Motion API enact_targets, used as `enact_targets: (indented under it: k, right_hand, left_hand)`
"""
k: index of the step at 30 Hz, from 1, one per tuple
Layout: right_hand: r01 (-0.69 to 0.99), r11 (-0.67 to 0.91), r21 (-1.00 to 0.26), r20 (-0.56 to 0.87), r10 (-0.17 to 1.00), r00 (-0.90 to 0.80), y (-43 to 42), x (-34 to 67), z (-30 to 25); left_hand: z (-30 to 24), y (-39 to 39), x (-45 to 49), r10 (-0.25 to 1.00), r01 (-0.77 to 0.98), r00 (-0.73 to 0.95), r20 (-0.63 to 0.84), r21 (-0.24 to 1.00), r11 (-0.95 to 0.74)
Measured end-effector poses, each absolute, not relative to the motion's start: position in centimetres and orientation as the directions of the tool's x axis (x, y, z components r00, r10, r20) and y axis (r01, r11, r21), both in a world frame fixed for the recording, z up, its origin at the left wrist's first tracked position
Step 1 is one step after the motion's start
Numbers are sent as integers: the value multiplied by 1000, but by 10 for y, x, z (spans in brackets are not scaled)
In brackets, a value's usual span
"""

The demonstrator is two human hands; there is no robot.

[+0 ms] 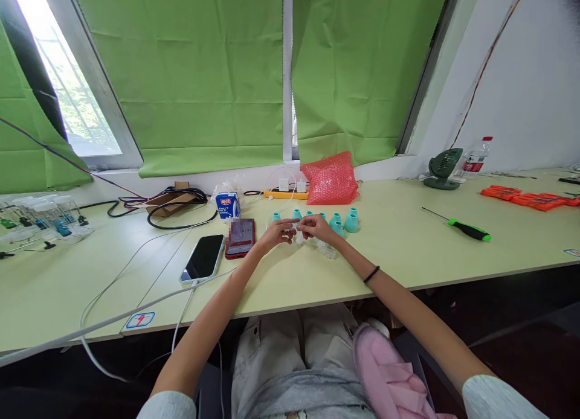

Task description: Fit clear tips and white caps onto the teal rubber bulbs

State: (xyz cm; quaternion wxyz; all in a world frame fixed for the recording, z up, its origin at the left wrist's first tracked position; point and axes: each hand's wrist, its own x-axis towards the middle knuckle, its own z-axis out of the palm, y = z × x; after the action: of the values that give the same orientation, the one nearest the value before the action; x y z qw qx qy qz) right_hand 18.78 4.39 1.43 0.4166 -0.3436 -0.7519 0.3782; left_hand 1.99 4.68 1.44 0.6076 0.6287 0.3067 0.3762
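My left hand and my right hand meet over the table, fingertips pinched close together. Between them is a small whitish part, too small to make out its kind; both hands appear closed on it. Just behind the hands stand several small teal vase-shaped pieces, some partly hidden by my fingers. Under my right wrist lie some clear plastic pieces.
Left of the hands lie a red-cased phone and a white-edged phone with a cable. Behind are a milk carton, a power strip and a red bubble-wrap bag. To the right are a screwdriver and a fan.
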Motion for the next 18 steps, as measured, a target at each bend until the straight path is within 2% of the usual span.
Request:
enact_targets:
  k: [5,12,18]
  right_hand:
    - [232,595,-769,524,796,-302,41,187,14]
    - [294,615,-732,542,787,-295,45,185,8]
    - [281,631,-723,562,774,-291,47,185,5]
  left_hand:
    - [17,47,19,845,-112,528,87,993,-32]
    - [13,49,19,823,-145,558,101,989,-23]
    - [12,49,20,818,-149,566,102,989,-21]
